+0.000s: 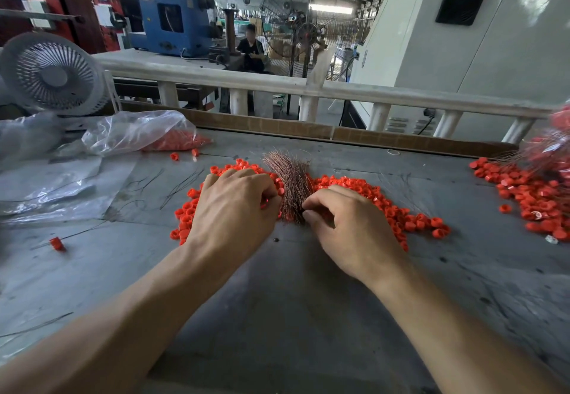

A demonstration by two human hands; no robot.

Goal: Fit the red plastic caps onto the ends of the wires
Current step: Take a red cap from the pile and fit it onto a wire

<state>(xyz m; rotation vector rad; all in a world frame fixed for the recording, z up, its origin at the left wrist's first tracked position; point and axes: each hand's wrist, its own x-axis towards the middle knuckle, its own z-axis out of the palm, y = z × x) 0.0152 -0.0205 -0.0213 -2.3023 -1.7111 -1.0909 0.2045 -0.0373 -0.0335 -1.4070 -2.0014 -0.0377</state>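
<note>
**Workbench inspection: caps and wire bundle**

Grey worktable (pixel 293 301) in a factory hall carries the work. At its middle lies a bundle of thin copper-coloured wires (pixel 288 184), fanned out at the far end, resting on a spread of loose red caps (pixel 354 196) that reaches out on both sides of the bundle.

Left hand (pixel 234 208) sits just left of the bundle, knuckles up, fingers curled down among the caps and against the wires; whether it holds anything cannot be told. Right hand (pixel 348 227) lies just right of the bundle, fingertips pinching at the wires' near end.

Well to the right of the bundle, a second heap of red caps (pixel 530 199) lies mixed with wires. Far left of the bundle, a clear plastic bag (pixel 138 131) holds more caps, with a white fan (pixel 52 74) behind it. One stray cap (pixel 57 244) lies at near left. Beyond the bundle runs a cardboard strip (pixel 277 124), then a pale rail (pixel 308 88).
</note>
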